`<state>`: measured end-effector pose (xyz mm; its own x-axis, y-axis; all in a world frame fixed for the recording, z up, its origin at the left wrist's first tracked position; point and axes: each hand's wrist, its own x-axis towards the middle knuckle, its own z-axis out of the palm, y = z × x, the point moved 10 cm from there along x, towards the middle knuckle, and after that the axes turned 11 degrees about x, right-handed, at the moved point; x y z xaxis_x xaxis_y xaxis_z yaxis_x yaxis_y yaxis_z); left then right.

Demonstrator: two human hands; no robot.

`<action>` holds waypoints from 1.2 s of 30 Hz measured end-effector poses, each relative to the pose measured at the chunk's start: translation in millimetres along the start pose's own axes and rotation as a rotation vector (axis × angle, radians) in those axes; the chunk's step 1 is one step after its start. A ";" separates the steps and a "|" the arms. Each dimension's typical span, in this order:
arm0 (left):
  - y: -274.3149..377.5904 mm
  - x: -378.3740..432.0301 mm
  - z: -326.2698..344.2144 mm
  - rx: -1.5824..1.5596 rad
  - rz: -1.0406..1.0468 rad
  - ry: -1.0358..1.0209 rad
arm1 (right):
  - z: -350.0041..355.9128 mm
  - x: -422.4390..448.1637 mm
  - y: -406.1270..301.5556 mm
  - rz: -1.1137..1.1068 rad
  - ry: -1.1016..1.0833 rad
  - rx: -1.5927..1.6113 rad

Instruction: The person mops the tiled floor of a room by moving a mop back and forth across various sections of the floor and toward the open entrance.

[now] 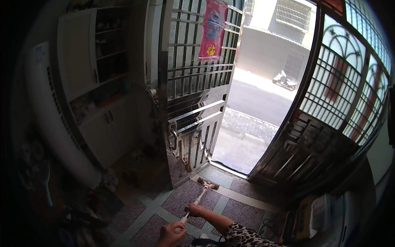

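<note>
A flat floor mop [208,184] rests its wide head on the tiled floor just inside an open doorway. Its pole slants down towards me. My left hand [172,232] is closed around the pale grip at the pole's near end. Farther along the pole, my right hand [195,210] grips it, the arm coming in from the right in a leopard-print sleeve. The metal barred door [197,102] stands open to the left of the opening, close to the mop head.
A raised metal sill [230,169] crosses the doorway. Shoes [110,179] and a cabinet [105,136] stand at the left, beside a tall white appliance [58,117]. Cardboard and boxes [304,216] lean at the lower right. Outside, a scooter [285,81] is parked across the road.
</note>
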<state>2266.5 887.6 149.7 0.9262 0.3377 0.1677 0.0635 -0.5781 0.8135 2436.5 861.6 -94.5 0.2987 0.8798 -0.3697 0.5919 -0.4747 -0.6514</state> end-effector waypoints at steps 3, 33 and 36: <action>22.7 -23.3 -57.5 -0.040 0.003 0.004 | 40.1 6.9 -52.9 -0.341 -0.057 0.137; 88.7 71.8 209.9 -0.034 0.575 -0.308 | -94.8 -171.1 197.8 0.242 0.389 -0.016; 72.8 71.2 220.0 0.195 0.721 -0.219 | -80.0 -162.3 188.7 0.249 0.407 -0.014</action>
<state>2418.8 706.2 98.3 0.8142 -0.3145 0.4880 -0.5375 -0.7259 0.4291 2559.6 631.2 -104.5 0.7005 0.6783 -0.2219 0.4741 -0.6747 -0.5657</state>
